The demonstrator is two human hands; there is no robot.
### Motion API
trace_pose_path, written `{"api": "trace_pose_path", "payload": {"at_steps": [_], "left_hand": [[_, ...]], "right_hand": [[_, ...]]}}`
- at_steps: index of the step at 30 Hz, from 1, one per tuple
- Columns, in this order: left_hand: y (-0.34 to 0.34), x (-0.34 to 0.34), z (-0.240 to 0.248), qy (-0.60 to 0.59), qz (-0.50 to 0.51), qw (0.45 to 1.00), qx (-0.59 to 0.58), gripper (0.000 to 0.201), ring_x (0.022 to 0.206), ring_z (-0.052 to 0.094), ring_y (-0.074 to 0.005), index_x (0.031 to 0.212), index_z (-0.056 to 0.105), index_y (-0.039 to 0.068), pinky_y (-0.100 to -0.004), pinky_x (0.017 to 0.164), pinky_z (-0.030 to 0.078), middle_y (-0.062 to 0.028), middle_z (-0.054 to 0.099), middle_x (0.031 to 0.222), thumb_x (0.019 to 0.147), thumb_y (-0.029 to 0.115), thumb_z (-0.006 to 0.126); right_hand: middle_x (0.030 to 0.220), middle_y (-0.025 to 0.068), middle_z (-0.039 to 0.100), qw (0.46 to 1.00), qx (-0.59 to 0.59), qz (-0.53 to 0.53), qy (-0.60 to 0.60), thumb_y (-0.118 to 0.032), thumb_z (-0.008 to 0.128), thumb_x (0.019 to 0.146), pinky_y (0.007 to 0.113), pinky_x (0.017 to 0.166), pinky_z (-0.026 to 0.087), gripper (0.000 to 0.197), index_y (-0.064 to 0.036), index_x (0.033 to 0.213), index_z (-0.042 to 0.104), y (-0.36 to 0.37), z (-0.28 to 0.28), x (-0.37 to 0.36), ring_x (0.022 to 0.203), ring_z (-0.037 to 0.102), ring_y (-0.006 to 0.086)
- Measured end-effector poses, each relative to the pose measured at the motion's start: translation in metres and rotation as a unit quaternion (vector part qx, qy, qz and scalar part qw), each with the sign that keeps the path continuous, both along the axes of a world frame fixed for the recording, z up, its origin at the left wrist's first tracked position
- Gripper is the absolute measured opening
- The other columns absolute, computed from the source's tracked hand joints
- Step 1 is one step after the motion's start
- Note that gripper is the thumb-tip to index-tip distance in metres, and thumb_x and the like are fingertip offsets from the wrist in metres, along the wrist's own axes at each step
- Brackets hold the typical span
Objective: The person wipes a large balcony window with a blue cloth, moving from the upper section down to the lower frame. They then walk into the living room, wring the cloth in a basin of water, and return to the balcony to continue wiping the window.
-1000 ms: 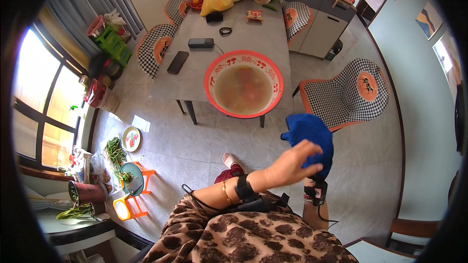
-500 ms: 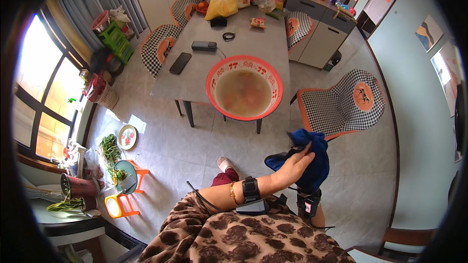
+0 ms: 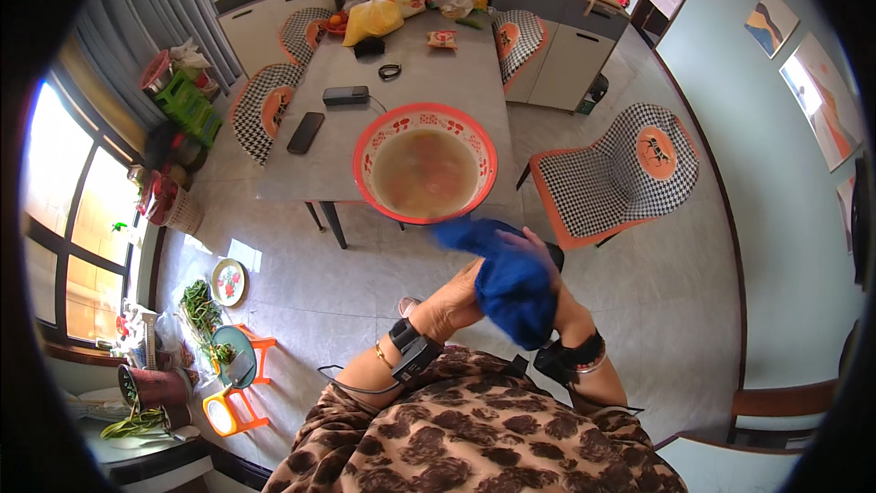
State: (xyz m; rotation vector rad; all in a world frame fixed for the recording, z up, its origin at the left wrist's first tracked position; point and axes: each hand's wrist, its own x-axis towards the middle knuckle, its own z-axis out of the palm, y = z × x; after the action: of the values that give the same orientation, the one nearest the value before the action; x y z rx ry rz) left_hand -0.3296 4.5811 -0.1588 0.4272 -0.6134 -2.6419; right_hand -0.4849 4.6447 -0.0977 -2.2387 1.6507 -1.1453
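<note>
A crumpled dark blue cloth (image 3: pixel 516 292) hangs between my hands in front of my body, its upper end smeared by motion. My left hand (image 3: pixel 464 297) is closed on the cloth's left side, with the fingertips hidden behind the folds. On the other side my right hand (image 3: pixel 540 251) grips the cloth, its fingers partly covered and blurred. Just beyond the cloth, a large red-rimmed basin (image 3: pixel 365 192) with cloudy water and blurred reddish shapes in it stands at the near edge of the grey table (image 3: pixel 301 184).
A phone (image 3: pixel 306 132), a dark grey device (image 3: pixel 346 96) with a cable and a yellow bag (image 3: pixel 372 20) lie on the table. To the right stands a checkered chair (image 3: pixel 602 178). Small stools (image 3: pixel 233 411), leafy greens (image 3: pixel 199 306) and a plate (image 3: pixel 229 283) are at lower left.
The cloth has moved left and up toward the basin. My left hand has shifted from its top to its left side, and my right hand now shows beside it. The view has turned slightly right.
</note>
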Motion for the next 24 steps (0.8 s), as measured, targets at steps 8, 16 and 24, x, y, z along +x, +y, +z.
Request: {"api": "trace_pose_path", "payload": {"at_steps": [8,16,24], "left_hand": [[0.013,0.045,0.049,-0.259,0.050,0.594,-0.760,0.049,0.098,0.067,-0.0319,0.131,0.059,0.010,-0.0376,0.084,0.054,-0.0143,0.067,0.114,0.084,0.019,0.071],[0.024,0.057,0.030,-0.117,0.055,0.816,-0.563,0.059,0.140,0.042,-0.0208,0.151,0.036,0.002,-0.0330,0.117,0.031,-0.0118,0.043,0.152,0.096,0.016,0.052],[0.030,0.075,0.017,-0.190,0.157,0.841,-0.482,0.074,0.136,0.048,-0.0355,0.143,0.049,0.002,-0.0407,0.112,0.038,-0.0188,0.052,0.145,0.078,0.029,0.072]], "right_hand": [[0.149,0.0153,0.047,0.756,0.093,0.140,-0.633,-0.033,0.034,0.109,0.037,0.117,0.029,0.050,-0.0005,0.146,0.044,-0.002,-0.001,0.047,0.138,0.043,0.0249],[0.147,0.0188,0.046,0.735,0.090,0.100,-0.664,-0.041,0.039,0.108,0.038,0.114,0.036,0.059,-0.0034,0.152,0.030,0.000,-0.028,0.082,0.132,0.046,0.0235],[0.156,0.0233,0.030,0.911,0.051,0.180,-0.367,-0.010,0.049,0.102,0.044,0.114,0.034,0.069,-0.0005,0.158,0.008,-0.007,-0.051,0.085,0.136,0.045,0.0315]]}}
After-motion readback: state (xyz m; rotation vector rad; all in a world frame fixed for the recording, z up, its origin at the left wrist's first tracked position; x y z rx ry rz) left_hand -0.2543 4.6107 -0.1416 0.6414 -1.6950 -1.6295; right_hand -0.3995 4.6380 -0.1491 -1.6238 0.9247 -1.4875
